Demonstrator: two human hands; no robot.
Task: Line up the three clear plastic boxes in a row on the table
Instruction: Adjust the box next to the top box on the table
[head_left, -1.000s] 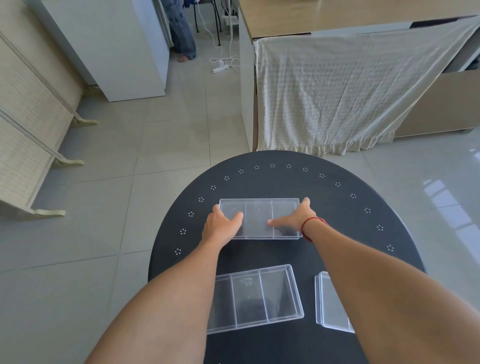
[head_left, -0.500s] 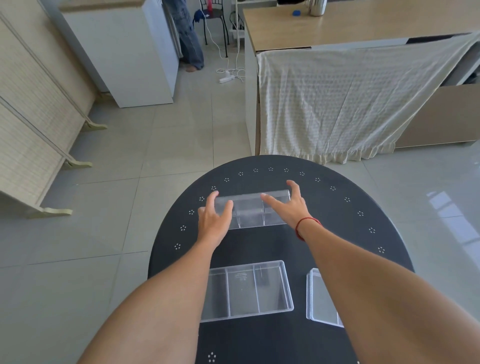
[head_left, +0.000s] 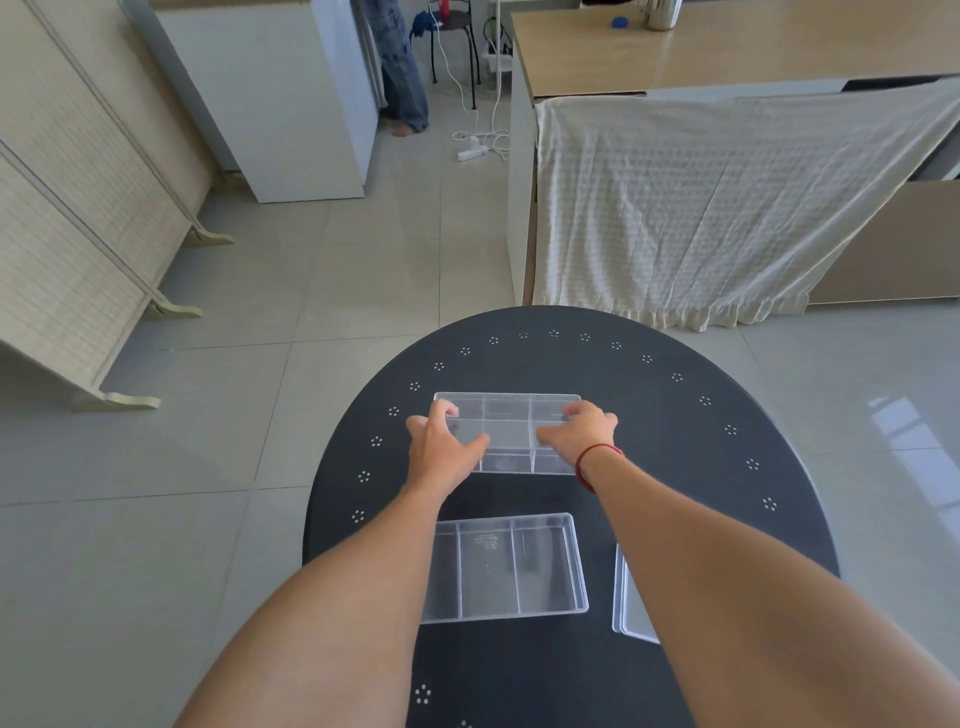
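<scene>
The left hand (head_left: 441, 447) and right hand (head_left: 582, 434) each clamp one short end of a clear, three-compartment rectangular plastic box (head_left: 506, 434), fingers hooked over its far rim and thumbs on the near side, holding it tilted toward the far edge of the round black tabletop (head_left: 675, 441). A second clear divided box (head_left: 504, 566) lies flat nearer the front edge, and a third clear box (head_left: 626, 597) lies just to its right (half hidden under the right forearm). These boxes look light, stiff and slick, so gripping by the end walls seems safest.
</scene>
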